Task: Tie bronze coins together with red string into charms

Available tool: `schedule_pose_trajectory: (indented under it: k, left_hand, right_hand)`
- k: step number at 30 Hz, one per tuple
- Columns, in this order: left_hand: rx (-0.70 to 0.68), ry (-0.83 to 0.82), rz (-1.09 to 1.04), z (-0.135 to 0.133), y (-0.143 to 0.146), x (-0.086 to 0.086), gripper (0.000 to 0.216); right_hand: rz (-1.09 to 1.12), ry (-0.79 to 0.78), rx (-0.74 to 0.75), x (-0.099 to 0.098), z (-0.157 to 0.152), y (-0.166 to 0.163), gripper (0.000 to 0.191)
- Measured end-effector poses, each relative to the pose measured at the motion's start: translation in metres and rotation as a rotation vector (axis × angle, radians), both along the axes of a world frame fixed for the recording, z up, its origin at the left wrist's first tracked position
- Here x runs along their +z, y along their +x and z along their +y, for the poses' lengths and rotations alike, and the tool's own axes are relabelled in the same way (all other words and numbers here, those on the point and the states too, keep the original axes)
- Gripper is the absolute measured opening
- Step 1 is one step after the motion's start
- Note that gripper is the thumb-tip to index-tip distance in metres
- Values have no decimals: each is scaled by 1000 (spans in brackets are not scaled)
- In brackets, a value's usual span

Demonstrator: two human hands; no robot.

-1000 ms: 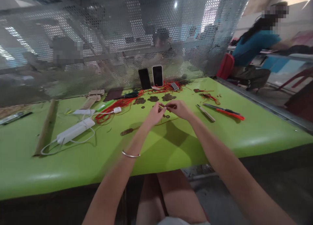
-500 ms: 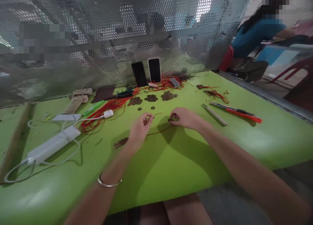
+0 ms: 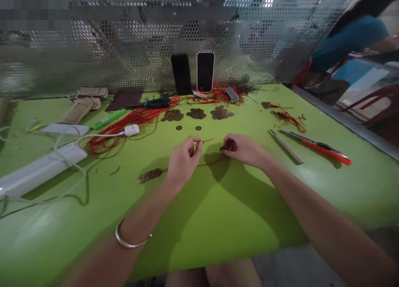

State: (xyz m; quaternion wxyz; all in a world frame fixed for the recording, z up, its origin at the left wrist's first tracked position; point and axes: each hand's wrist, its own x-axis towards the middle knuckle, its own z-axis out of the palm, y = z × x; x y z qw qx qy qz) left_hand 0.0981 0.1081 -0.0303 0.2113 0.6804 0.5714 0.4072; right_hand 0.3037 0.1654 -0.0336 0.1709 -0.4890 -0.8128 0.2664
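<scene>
- The left hand (image 3: 183,159) is over the middle of the tabletop (image 3: 199,220), thumb and forefinger pinching a red cord tip (image 3: 208,140) that points toward the right hand (image 3: 245,149).
- The right hand is level with it, a gap between them, its curled fingers gripping a small dark piece (image 3: 222,149), too blurred to identify.
- A strand of thin red cord (image 3: 210,164) runs below the gap, from behind the left hand to the right fingertips.
- The strung coins (image 3: 151,175) lie left of the left wrist, nearer the tabletop's near edge than the fingertips.
- Two loose coins (image 3: 198,128) lie just beyond the left hand; three coin piles (image 3: 196,113) sit past them, toward the far edge.
</scene>
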Motion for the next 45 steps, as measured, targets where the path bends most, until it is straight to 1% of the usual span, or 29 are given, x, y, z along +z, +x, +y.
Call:
schedule_pose_trajectory:
  k: [4, 8, 11, 15, 18, 21, 28, 34, 38, 45]
  left_hand:
    - [-3, 20, -14, -3, 4, 1, 16]
    - [-41, -5, -80, -8, 8, 5, 16]
    - [-45, -20, -108, -11, 10, 7, 17]
    - [-34, 8, -135, -13, 11, 8, 18]
    - [-33, 13, -181, -13, 12, 7, 19]
    - [-31, 36, -197, -13, 12, 7, 19]
    - [-27, 89, -126, -15, 12, 7, 18]
    - [-11, 99, -102, -15, 12, 6, 18]
    - [7, 108, -63, -15, 13, 7, 18]
    - [-34, 111, -3, -16, 13, 6, 18]
  right_hand:
    - [330, -197, -44, 0, -3, -6, 18]
    - [651, -379, -139, 6, -8, -14, 28]
    - [811, -452, -226, 11, -13, -17, 32]
    - [919, -485, -288, 13, -18, -20, 34]
    - [935, -461, -290, 13, -20, -21, 34]
    - [907, -417, -279, 12, -20, -21, 33]
    - [767, -280, -218, 12, -21, -19, 29]
    - [690, -172, -180, 15, -26, -19, 24]
    - [650, -127, -177, 17, -28, -21, 23]
    - [616, -56, -138, 19, -32, -23, 19]
